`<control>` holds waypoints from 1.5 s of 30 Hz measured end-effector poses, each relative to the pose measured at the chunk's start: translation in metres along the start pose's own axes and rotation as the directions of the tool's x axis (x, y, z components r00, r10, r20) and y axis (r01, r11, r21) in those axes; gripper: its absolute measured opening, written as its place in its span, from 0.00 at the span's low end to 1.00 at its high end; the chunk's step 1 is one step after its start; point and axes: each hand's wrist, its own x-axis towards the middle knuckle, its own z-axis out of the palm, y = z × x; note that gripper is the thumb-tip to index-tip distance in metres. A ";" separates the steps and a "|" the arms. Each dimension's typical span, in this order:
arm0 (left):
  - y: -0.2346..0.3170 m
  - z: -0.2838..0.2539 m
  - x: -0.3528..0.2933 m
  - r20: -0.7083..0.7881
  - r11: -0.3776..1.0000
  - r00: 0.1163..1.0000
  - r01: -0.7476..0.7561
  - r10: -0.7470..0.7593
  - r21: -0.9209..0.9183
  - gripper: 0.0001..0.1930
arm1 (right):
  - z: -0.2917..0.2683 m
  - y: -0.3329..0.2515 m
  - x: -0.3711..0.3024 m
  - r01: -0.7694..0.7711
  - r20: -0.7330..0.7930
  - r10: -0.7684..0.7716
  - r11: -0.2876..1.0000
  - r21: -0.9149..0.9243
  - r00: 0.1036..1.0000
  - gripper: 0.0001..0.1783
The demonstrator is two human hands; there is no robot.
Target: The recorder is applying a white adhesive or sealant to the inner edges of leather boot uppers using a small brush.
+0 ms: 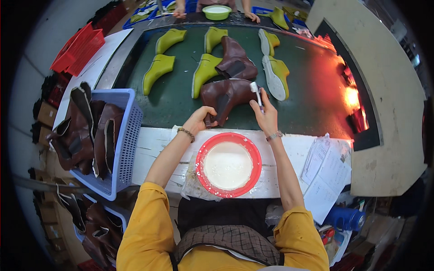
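We see green belt (307, 110) running on rightward past the right hand (266, 115); its near edge meets a white board (151, 156), where a red basin (257, 165) sits. Left hand (200, 119) pinches a brown boot (233, 93) over the belt's near part; right grips a brush (257, 94) at its toe, contact unclear. Leather smooth, glossy, dark side panel.

Intense orange-red glare (351, 97), well right of the right hand's fingers (256, 106), shines beside a cream-coloured flat panel (386, 90) and reflects off the smooth dark green work surface (172, 110). Paler light illuminates the area around the fingers. Outward from them, fisheye curvature increases, detail softens, and black vignetting encloses the view.
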 end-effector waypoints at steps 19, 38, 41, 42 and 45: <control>0.147 -0.227 -0.367 -0.093 0.050 0.055 0.529 0.994 0.847 0.55 | -0.123 0.003 -0.188 -0.105 0.003 0.124 0.851 -0.515 0.992 0.26; -0.001 0.049 -0.383 0.022 0.286 0.740 -0.287 0.672 0.914 0.17 | -0.070 -0.091 -0.148 0.407 0.352 -0.215 0.597 -0.691 0.911 0.06; -0.020 0.055 -0.351 0.130 0.446 0.820 -0.427 0.557 0.787 0.21 | -0.075 -0.095 -0.152 0.418 0.357 -0.225 0.598 -0.684 0.906 0.07; -0.020 0.057 -0.342 0.104 0.493 0.863 -0.377 0.494 0.784 0.20 | -0.084 -0.097 -0.153 0.381 0.327 -0.209 0.646 -0.662 0.922 0.07; -0.024 0.055 -0.327 0.073 0.583 0.919 -0.306 0.388 0.753 0.17 | -0.099 -0.110 -0.147 0.189 0.271 -0.103 0.931 -0.313 0.957 0.08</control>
